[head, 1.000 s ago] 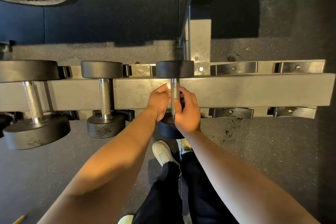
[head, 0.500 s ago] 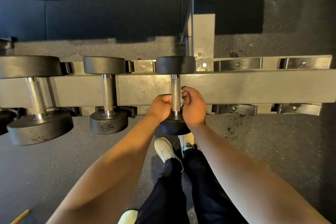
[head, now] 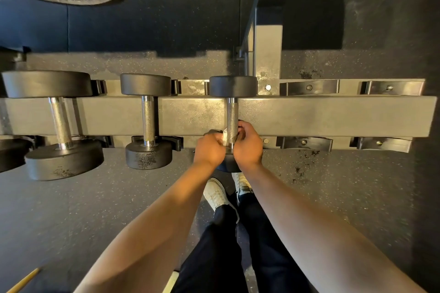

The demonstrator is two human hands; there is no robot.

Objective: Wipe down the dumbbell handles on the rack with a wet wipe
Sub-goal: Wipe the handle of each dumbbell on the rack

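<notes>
Lower tier of the rack [head: 333, 115], seen from above. Three dumbbells sit in it. Both hands are on the rightmost dumbbell [head: 232, 86], at the near end of its handle [head: 232, 112].

Left hand [head: 209, 150]: fingers curled, pinching a white wipe [head: 225, 137] against the left side of the handle. Only a small corner of wipe shows between hand and steel. Right hand [head: 248, 146]: curled round the handle from the other side, fingertips over the top. Whether it also catches the wipe's far edge, I cannot tell. The near head is mostly hidden under the wrists.

Judgement: wiping is under way at the near end of this handle. The far stretch of knurling lies uncovered.

What could go wrong:
- The knurling is rough, so a thin wet wipe dragged hard along it could snag, tear or ball up.
- The wipe looks bunched small, so it likely covers part of the bar's girth only. The underside gets missed unless the hands twist right round.
- The dumbbell looks to rest loose in its cradle. A twisting pull toward the body could roll or lift the near head off, and the shoes [head: 215, 191] are directly below.
- Wet fingers on steel could slip, sending the knuckles into the rack beam.
- The middle dumbbell [head: 148, 119] and left dumbbell [head: 60, 123] stand just beside. Nothing here shows whether they are done — easy to skip one.
</notes>
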